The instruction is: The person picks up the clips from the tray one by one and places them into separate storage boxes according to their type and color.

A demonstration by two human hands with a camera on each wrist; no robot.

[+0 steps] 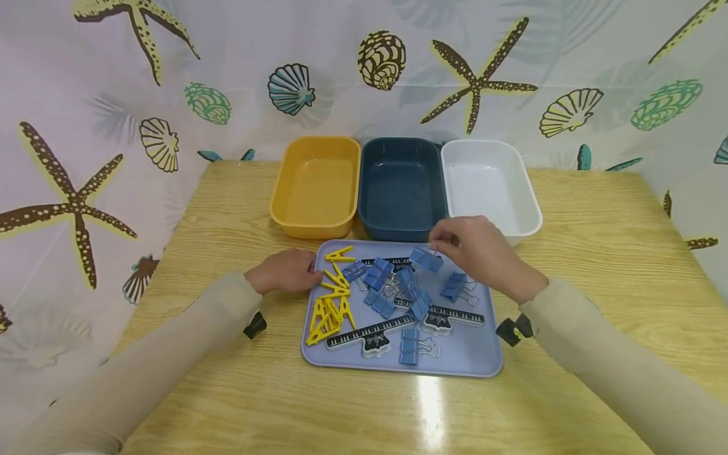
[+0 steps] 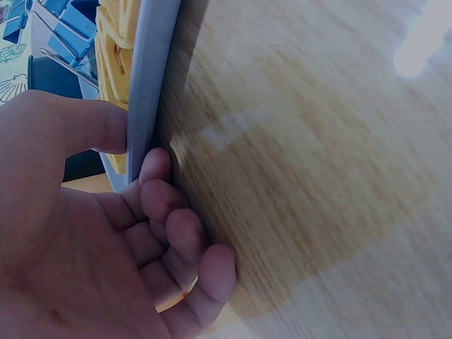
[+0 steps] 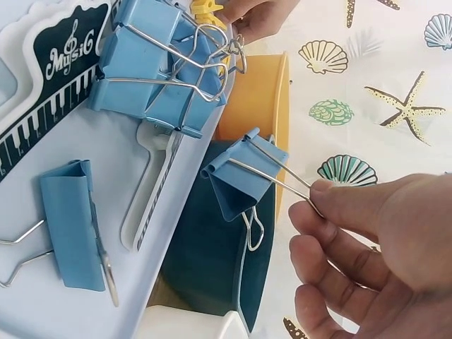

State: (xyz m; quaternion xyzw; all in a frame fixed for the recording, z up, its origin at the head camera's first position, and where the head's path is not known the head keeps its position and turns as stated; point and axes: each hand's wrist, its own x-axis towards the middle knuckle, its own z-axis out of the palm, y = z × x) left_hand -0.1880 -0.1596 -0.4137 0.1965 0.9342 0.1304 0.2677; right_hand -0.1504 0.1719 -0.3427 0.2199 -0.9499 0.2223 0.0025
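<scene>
My right hand point(image 1: 478, 246) pinches one wire handle of a blue binder clip point(image 3: 244, 173) between thumb and fingertips. In the right wrist view the clip hangs clear of the tray, its other handle dangling. At the left side, my left hand point(image 1: 287, 270) grips the rim of the light blue tray point(image 1: 472, 365), thumb over the edge and fingers curled against its outside. Yellow clothespins point(image 1: 327, 319) lie in the tray beside that hand. Several more blue binder clips point(image 1: 380, 273) are heaped in the middle, among black-and-white piano-key music clips point(image 1: 372, 335).
Behind the tray, a yellow bin point(image 1: 318, 189), a dark blue bin point(image 1: 404, 189) and a white bin point(image 1: 491, 183) stand side by side. The wooden table point(image 1: 597, 253) ends at a shell-and-starfish patterned curtain point(image 1: 341, 38).
</scene>
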